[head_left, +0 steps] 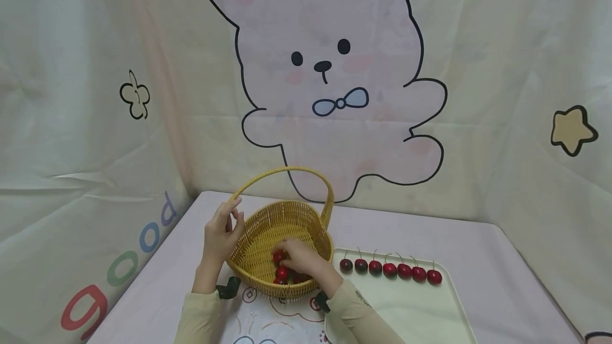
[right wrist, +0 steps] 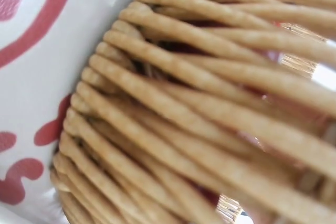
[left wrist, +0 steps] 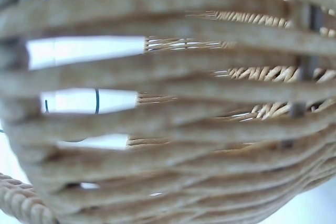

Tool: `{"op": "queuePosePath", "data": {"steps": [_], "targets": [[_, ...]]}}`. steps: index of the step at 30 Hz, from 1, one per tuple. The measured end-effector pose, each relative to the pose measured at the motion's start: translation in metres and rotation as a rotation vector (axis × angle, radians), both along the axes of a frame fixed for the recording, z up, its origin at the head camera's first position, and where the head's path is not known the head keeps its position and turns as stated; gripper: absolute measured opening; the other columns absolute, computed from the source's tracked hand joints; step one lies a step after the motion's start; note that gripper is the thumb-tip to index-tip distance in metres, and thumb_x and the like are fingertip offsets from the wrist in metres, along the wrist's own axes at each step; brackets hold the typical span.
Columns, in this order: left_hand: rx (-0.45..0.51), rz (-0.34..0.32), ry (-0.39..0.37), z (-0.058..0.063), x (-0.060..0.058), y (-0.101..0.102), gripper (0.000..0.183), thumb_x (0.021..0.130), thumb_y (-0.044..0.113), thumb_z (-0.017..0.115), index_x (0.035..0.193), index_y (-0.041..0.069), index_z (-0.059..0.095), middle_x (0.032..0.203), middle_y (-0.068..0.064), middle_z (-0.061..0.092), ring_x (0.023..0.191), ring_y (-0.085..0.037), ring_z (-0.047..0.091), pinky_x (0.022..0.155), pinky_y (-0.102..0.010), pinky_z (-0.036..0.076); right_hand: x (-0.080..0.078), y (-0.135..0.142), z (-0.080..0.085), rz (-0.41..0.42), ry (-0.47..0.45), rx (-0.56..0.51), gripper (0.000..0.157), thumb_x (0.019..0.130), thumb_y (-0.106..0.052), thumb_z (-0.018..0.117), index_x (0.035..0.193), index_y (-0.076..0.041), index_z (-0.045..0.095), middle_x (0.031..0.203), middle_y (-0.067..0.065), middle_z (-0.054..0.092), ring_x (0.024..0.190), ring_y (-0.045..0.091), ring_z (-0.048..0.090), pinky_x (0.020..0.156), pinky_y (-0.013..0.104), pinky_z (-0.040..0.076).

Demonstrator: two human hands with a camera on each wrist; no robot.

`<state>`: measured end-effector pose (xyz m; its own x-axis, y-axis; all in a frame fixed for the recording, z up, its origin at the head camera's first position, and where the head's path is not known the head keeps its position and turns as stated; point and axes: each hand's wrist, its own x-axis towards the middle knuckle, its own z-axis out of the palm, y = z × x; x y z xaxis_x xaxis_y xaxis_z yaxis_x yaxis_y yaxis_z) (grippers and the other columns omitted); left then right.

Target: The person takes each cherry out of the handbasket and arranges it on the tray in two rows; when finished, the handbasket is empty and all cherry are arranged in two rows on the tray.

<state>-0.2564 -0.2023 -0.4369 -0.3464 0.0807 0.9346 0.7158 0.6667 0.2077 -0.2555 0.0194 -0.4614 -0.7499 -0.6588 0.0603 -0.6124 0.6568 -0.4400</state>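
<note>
A yellow wicker basket (head_left: 272, 227) with a tall arched handle (head_left: 298, 168) stands on the table, tilted so its inside shows. Beside its left rim, my left hand (head_left: 223, 233) grips the lower left end of the handle between thumb and fingers. My right hand (head_left: 302, 257) reaches over the near right rim into the basket. Its thumb and fingertips pinch a red cherry (head_left: 278, 257), while more cherries (head_left: 282, 273) lie below, partly hidden by the hand. Basket weave (left wrist: 157, 124) fills the left wrist view, and weave (right wrist: 173, 93) also blocks most of the right wrist view.
To the right of the basket lies a cream tray (head_left: 406, 312). Along its far edge several dark red cherries (head_left: 389, 269) sit in a row, stems pointing away. The table (head_left: 459, 232) has a printed cloth, and fabric walls (head_left: 526, 174) enclose it.
</note>
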Motion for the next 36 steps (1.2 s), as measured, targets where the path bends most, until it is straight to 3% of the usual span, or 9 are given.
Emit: {"op": "queuePosePath", "data": {"steps": [7,23,36], "targets": [[0.0,0.002,0.0,0.001,0.0,0.001,0.033,0.094,0.023,0.048,0.124,0.011,0.052,0.077,0.001,0.049,0.054,0.003,0.027,0.044,-0.012,0.027,0.004,0.004,0.003,-0.014,0.071,-0.036,0.028,0.085,-0.015,0.066,0.113,-0.017,0.064,0.107,-0.002,0.06,0.098,0.011,0.057,0.082,0.026,0.048],[0.002,-0.007,-0.005,0.001,0.001,0.001,0.034,0.091,0.016,0.051,0.124,0.011,0.052,0.078,0.002,0.049,0.055,0.004,0.028,0.045,-0.012,0.027,0.025,0.016,0.024,-0.068,0.067,-0.168,0.031,0.087,-0.024,0.064,0.118,-0.02,0.062,0.111,-0.004,0.06,0.101,0.012,0.058,0.085,0.029,0.048],[0.003,0.005,-0.006,0.002,0.002,0.001,0.032,0.093,0.022,0.048,0.123,0.01,0.053,0.078,0.002,0.049,0.056,0.005,0.027,0.044,-0.012,0.027,0.04,0.033,0.041,-0.074,0.137,-0.219,0.032,0.088,-0.026,0.062,0.12,-0.021,0.06,0.112,-0.005,0.059,0.102,0.013,0.058,0.085,0.033,0.049]]}}
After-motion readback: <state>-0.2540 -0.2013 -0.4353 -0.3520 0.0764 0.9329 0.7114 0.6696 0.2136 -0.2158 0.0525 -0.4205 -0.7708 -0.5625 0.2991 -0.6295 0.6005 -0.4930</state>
